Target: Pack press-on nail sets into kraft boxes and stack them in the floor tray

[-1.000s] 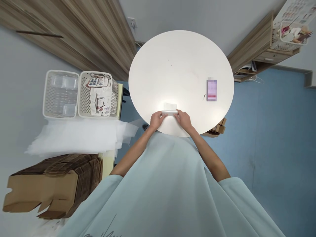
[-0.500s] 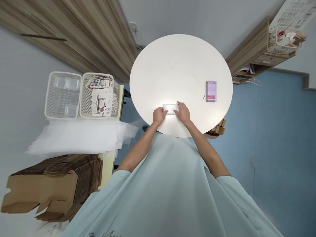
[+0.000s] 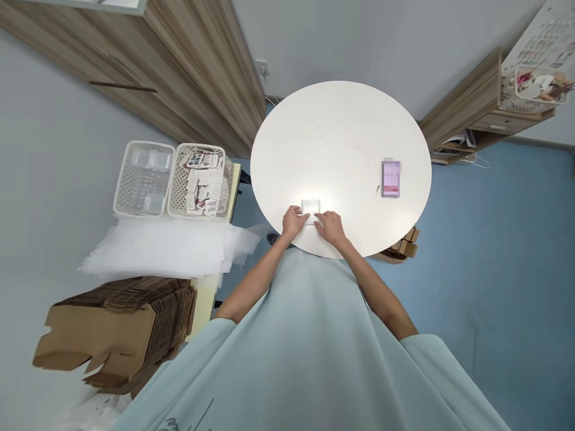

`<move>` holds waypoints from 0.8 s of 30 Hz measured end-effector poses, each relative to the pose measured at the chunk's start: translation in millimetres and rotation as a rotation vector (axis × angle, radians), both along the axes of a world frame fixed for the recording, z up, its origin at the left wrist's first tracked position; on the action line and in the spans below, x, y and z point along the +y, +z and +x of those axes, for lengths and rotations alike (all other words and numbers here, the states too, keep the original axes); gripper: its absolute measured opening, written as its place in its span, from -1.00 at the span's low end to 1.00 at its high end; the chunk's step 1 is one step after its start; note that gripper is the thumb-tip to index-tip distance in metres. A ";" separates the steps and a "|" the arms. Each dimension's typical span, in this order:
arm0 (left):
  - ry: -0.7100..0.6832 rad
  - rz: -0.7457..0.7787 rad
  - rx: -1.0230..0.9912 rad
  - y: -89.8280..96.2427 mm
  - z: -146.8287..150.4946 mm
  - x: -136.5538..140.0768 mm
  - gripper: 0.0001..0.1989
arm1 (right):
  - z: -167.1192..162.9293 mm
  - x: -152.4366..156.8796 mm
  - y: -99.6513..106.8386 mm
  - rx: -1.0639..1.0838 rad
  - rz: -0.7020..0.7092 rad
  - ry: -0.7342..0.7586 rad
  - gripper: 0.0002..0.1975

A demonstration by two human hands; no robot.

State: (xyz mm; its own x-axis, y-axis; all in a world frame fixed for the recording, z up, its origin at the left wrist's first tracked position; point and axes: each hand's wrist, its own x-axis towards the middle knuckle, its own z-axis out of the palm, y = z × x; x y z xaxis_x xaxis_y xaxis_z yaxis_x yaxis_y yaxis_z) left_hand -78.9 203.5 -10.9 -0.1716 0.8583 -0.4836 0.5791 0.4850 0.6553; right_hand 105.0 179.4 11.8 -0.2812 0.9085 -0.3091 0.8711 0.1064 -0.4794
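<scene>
Just right of frame centre, a small white packet [image 3: 311, 208] is seen on the white table [image 3: 345, 131]; its lower part is touched by the left hand [image 3: 293, 223] and right hand [image 3: 332, 228]; whether it is grasped cannot be told

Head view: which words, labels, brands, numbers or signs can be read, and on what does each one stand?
None is readable.
White packet: no print visible.
Purple rectangular object: pixelated.
Printed cards: too small.
White sheet, upper right: too small, blurred.
Shirt: dark strokes, cut off, unreadable.
</scene>
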 end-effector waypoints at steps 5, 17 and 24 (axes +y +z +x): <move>-0.002 0.056 0.054 -1.9 -27.7 -7.8 -0.66 | -39.9 -10.2 1.8 0.017 -0.011 0.079 -0.58; 0.131 0.006 0.199 4.2 -97.7 -10.8 -0.64 | -120.9 -9.3 6.9 0.041 0.023 0.261 -0.55; 0.126 0.049 0.147 -1.1 -97.8 -11.9 -0.65 | -124.0 -19.1 11.5 -0.040 -0.067 0.210 -0.42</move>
